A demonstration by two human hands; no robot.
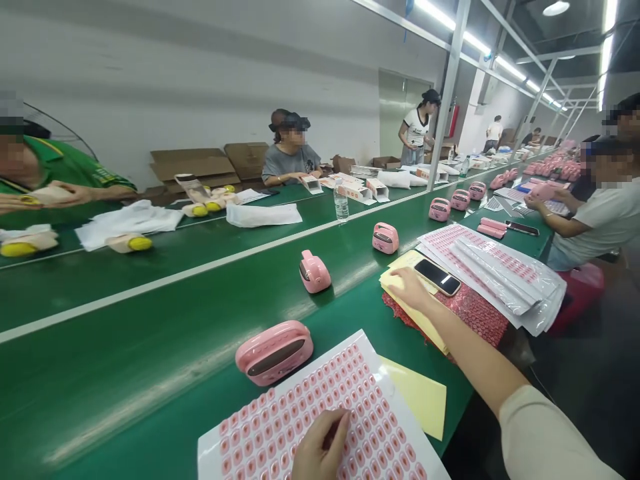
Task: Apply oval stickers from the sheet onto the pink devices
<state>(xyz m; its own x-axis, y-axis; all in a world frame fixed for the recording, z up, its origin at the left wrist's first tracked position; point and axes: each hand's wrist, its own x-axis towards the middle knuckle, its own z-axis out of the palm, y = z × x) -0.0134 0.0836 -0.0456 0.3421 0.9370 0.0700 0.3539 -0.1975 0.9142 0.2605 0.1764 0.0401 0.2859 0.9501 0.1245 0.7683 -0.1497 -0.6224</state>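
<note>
Pink sticker sheet (pixel 367 383) is lying skewed on the green tabletop (pixel 345 313), directly in front of the wearer, rows mostly filled with small domed pieces. Left hand (pixel 320 445) is sitting over its lower part, thumb and index bending almost tip to tip; can't tell whether that grip is pinching a sticker or nothing. Right hand (pixel 413 293) is resting palm down, farther out, on the yellow paper stack (pixel 417 320), fingers loosely extending; not visibly closing on anything, but fingertips are too small to rule out a sheet edge.

Nearest pink case (pixel 274 353), dark panel facing the wearer, is lying just beyond the sheet's upper edge, neither hand touching it. Loose yellow sheet (pixel 420 400) is sticking out from under the sticker sheet's right side. Phone (pixel 437 277) is lying just beside the right hand, at least partly on the stack; red bubble wrap (pixel 475 313) is showing below.

Step in hand, my read: left is working the stickers, right is handling paper. Next move is likely calling for a light edge pinch on the left, not dragging neighbouring stickers, and single-sheet separation on the right, not shifting the phone.
</note>
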